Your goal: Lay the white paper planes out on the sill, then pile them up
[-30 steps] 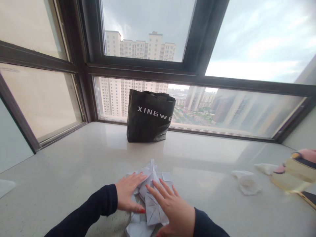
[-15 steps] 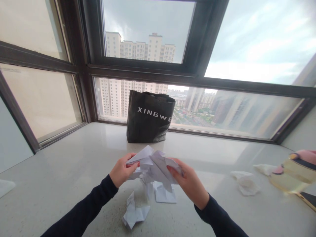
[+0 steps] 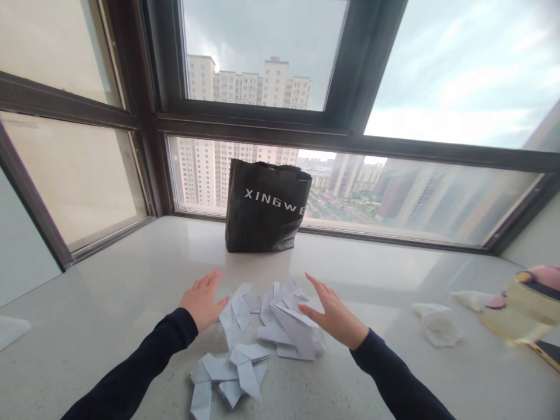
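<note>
The left hand [image 3: 202,302] and right hand [image 3: 336,314] are hovering apart, fingers spread, flanking folded white papers [image 3: 289,326] scattered across the near counter [image 3: 131,291]. A black bag [image 3: 266,213] is standing at the far side.

A black bag [image 3: 266,224] blocks passage beyond the folded papers [image 3: 293,332]; bare counter [image 3: 140,274] flanks it.

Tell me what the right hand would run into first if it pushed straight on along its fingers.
Most likely the black bag by the window: the right hand points forward and inward toward its lower part. Depth is hard to judge, so it might brush the folded papers first.
</note>
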Available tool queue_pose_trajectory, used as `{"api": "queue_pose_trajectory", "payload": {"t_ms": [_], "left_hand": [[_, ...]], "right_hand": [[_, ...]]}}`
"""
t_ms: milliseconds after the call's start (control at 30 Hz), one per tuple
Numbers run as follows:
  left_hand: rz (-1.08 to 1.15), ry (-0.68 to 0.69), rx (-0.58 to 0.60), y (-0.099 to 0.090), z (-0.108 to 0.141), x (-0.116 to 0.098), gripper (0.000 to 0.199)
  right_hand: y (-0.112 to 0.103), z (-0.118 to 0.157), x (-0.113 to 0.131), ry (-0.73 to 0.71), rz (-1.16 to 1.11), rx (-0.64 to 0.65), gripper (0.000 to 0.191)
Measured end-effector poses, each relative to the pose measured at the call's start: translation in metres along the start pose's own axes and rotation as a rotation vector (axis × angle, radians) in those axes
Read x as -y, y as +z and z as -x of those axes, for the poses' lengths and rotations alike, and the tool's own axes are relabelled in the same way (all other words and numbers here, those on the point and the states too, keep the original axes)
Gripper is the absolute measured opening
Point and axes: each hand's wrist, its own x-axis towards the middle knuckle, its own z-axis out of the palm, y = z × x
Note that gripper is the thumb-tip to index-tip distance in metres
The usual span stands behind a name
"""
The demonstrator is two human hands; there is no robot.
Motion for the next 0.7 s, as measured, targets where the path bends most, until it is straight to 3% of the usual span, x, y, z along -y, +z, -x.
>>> {"api": "queue_pose_trajectory", "payload": {"t_ms": [67,133,233,300,333,400,500,600,700], "left_hand": [[-0.138,0.047,0.069,-0.012,0.012,-0.011,0.039],[-0.241,0.004,0.101,-0.022,0.025,-0.025,0.036],[-0.243,0.023,-0.040,-0.024,0.044,-0.044,0.043],[-0.205,0.098,-0.100,-0.012,0.056,-0.050,0.051],[-0.195,0.129,-0.076,-0.002,0.061,-0.050,0.059],[-0.175,0.160,0.068,0.024,0.068,-0.044,0.081],[-0.165,0.092,0.281,0.064,0.068,-0.030,0.090],[-0.082,0.210,0.232,0.084,0.056,-0.018,0.085],[0.065,0.460,0.093,0.077,0.042,-0.012,0.074]], "right_hand": [[-0.001,0.002,0.000,0.034,0.060,0.130,0.068],[0.003,0.005,-0.002,0.092,0.111,0.207,0.069],[0.010,0.007,-0.002,0.144,0.136,0.227,0.064],[0.014,0.009,0.002,0.143,0.110,0.240,0.059],[0.014,0.010,0.006,0.132,0.090,0.255,0.058],[0.013,0.012,0.015,0.089,0.039,0.305,0.060],[0.006,0.013,0.024,0.023,-0.039,0.374,0.066],[-0.002,0.008,0.021,-0.010,-0.021,0.316,0.068],[-0.002,0.004,0.009,-0.050,0.043,0.295,0.085]]}}
